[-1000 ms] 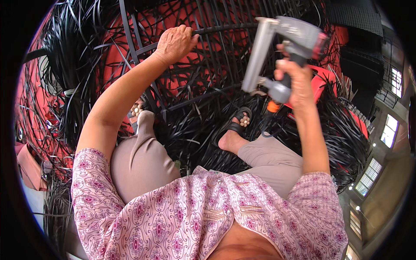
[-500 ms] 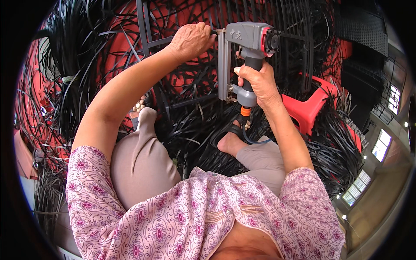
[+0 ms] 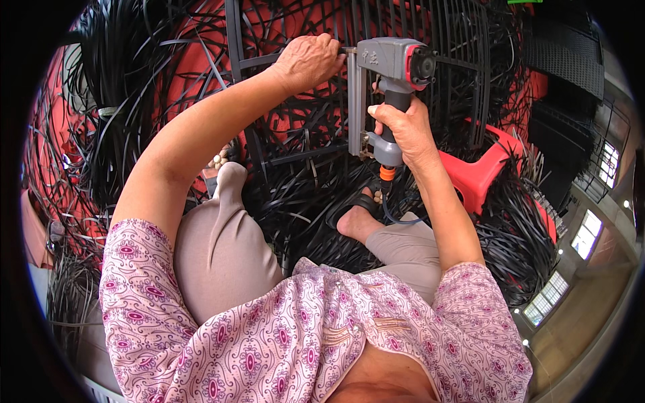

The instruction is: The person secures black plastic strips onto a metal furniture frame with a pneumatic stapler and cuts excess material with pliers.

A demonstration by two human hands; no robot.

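Observation:
A grey and black air nail gun (image 3: 390, 57) with a long magazine stands upright in front of me. My right hand (image 3: 411, 131) is wrapped round its black handle. An orange fitting (image 3: 388, 173) at the handle's lower end joins a thin dark hose. Left of the gun's nose, my left hand (image 3: 308, 64) is closed at a crossbar of a black slatted frame (image 3: 234, 40). Something dark shows at its fingertips, beside the gun; whether it is a strip or the bar, I cannot tell. The gun's nose lies close to these fingers.
Flat black strips lie tangled over a red surface (image 3: 191, 67), with a thick tied bundle (image 3: 124, 134) at the left. On the right, a red plastic stool (image 3: 480, 168) is partly covered by strips. My sandalled foot (image 3: 356, 221) rests among strips below the gun.
The black frame, the nail gun and both hands have shifted slightly to the right together. Both hands keep their grip.

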